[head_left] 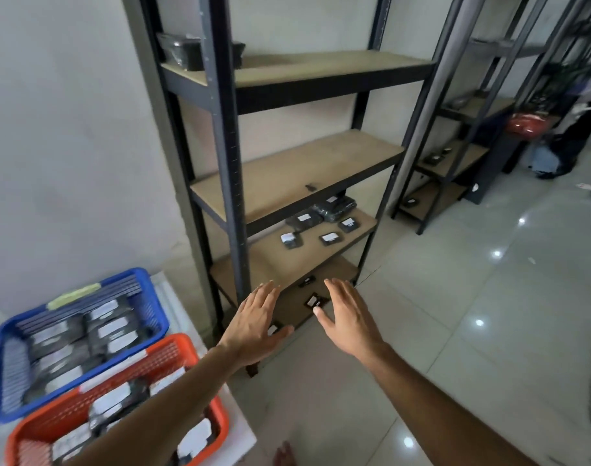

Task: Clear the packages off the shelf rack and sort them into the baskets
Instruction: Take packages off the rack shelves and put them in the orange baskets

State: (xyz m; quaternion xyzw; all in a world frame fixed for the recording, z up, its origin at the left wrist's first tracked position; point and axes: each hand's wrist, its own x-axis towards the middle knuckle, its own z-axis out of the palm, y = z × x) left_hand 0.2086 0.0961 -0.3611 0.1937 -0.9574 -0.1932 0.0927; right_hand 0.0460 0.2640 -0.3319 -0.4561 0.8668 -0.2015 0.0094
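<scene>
Both hands — left hand (pixel 253 322), right hand (pixel 349 319) — reach toward the shelf rack (pixel 226 136), fingers straight, holding nothing.

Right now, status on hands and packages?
Left hand and right hand open, empty, near low shelves. Packages remain on rack. Nothing in the way.

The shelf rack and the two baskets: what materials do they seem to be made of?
Shelf rack: dark posts, likely painted metal, matte; its boards look like bare pale fibreboard or wood. Blue basket and orange basket: most likely moulded plastic, judging by the slotted lattice walls and bright uniform colour.
</scene>
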